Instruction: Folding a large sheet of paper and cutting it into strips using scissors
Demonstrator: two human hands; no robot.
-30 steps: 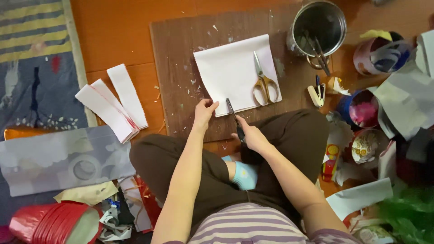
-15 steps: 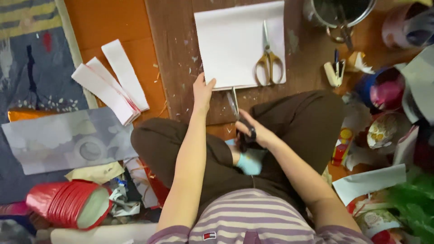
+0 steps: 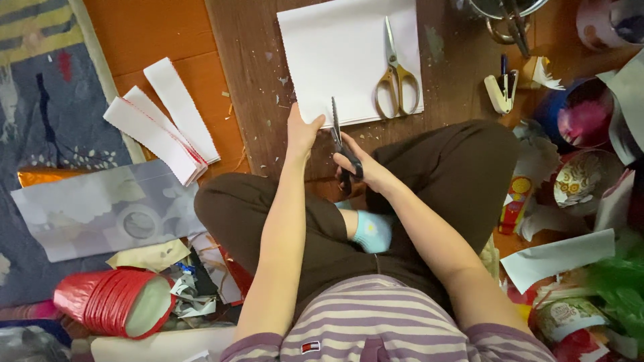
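Observation:
I sit cross-legged on the floor before a brown board [image 3: 248, 74]. On it lies a white paper sheet [image 3: 342, 53]. My left hand [image 3: 302, 131] presses down on the sheet's near left corner. My right hand [image 3: 365, 167] grips black-handled scissors [image 3: 339, 137], whose blades point away from me and meet the sheet's near edge. A second pair of scissors with yellow handles [image 3: 396, 74] rests on the right part of the sheet.
White paper strips [image 3: 161, 127] lie left of the board on the orange floor. A grey printed sheet [image 3: 100, 211] and a red cylinder [image 3: 111, 302] lie at left. A stapler [image 3: 502, 90], a metal pot [image 3: 503, 13], bowls and paper scraps crowd the right.
The view has shifted so the sheet sits higher in frame. My right hand has brought the black scissors forward to the sheet's near edge, and my left hand stays on the corner.

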